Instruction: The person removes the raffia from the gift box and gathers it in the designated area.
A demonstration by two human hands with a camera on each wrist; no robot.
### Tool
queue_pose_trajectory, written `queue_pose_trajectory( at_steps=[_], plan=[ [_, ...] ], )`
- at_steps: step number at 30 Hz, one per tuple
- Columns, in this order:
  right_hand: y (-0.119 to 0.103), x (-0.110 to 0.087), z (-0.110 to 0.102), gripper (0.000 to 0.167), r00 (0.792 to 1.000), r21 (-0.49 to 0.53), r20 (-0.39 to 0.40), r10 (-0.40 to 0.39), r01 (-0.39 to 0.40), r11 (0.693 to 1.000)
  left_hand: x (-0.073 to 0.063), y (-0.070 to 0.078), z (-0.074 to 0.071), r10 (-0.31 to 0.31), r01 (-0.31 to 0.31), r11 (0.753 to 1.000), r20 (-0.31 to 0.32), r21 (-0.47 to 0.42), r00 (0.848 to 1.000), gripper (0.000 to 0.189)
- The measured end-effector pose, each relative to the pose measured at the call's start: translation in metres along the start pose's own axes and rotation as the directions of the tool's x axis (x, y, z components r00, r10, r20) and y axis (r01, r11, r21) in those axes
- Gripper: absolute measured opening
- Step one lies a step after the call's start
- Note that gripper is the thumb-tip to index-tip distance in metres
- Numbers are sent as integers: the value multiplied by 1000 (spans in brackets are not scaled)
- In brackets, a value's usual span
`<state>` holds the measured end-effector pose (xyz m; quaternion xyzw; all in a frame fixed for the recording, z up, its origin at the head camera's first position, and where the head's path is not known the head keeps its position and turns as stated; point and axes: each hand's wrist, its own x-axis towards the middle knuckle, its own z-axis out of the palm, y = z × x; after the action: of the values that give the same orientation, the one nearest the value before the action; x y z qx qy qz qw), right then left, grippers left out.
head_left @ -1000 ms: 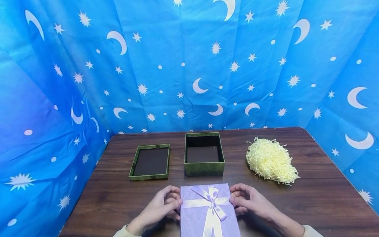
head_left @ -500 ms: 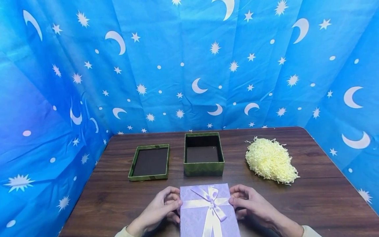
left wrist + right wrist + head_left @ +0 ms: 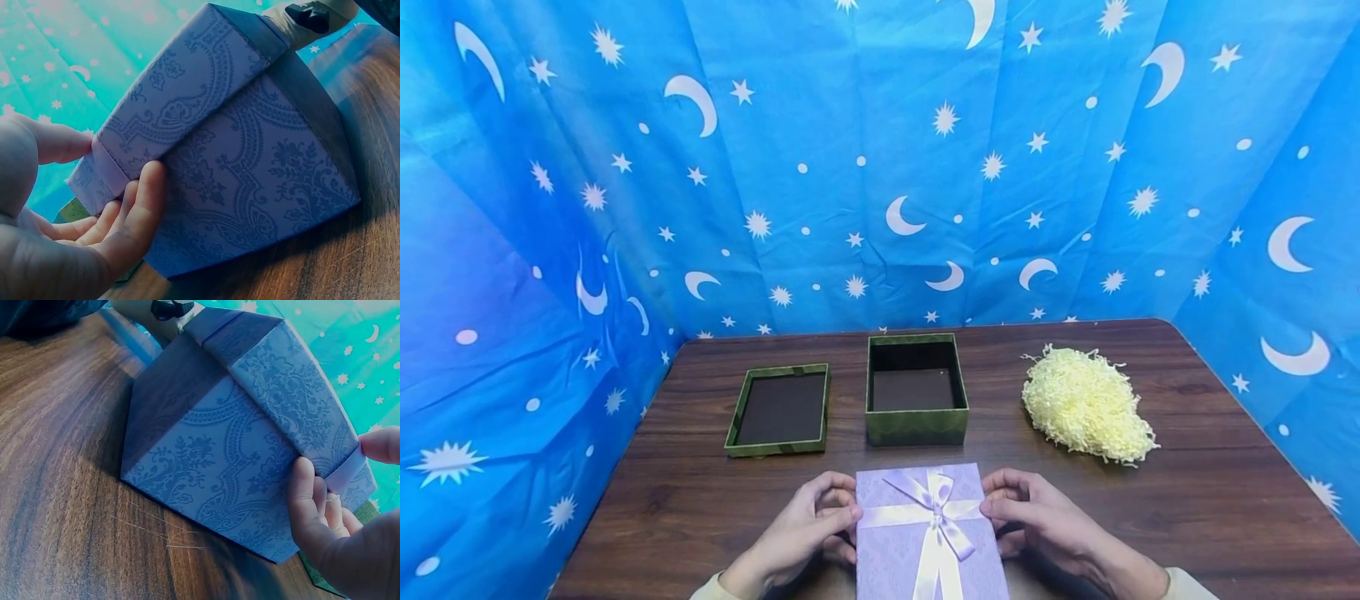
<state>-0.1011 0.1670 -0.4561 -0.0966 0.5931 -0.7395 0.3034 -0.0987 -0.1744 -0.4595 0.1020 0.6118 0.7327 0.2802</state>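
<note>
Both my left hand [image 3: 808, 523] and right hand [image 3: 1037, 512] pinch the lilac lid [image 3: 897, 543] between them, seemingly gripping for a level lift; fit unclear.

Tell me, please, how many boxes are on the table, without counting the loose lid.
2. The purple box is between the left hand and the right hand; the open green box stands beyond it. None appears hidden.

Pale cream sleeves [image 3: 1187, 586] — and on each, a small, angular black fitting [image 3: 307, 17]
</note>
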Motion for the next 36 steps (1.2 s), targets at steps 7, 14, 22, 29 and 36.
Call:
queue_pose_trajectory(
  at_steps=[7,14,22,29,36],
  plan=[
    [0,-1,0,23,1000,24,17,1,-1,1000,0,0,2,1,-1,1000,-18,-8,1000,49],
    [-1,-3,1,23,1000,24,13,3,-3,1000,1,-1,2,5,-4,1000,-22,1,1000,50],
    [-4,-4,2,24,1000,14,1,15,-15,1000,0,0,3,12,-11,1000,-25,12,1000,52],
    [-4,-5,3,24,1000,25,8,10,-10,1000,-1,0,4,21,-21,1000,-25,8,999,52],
    [-5,-5,4,23,1000,20,8,5,-5,1000,-1,-1,3,54,-53,998,-21,21,998,52]
  ],
)
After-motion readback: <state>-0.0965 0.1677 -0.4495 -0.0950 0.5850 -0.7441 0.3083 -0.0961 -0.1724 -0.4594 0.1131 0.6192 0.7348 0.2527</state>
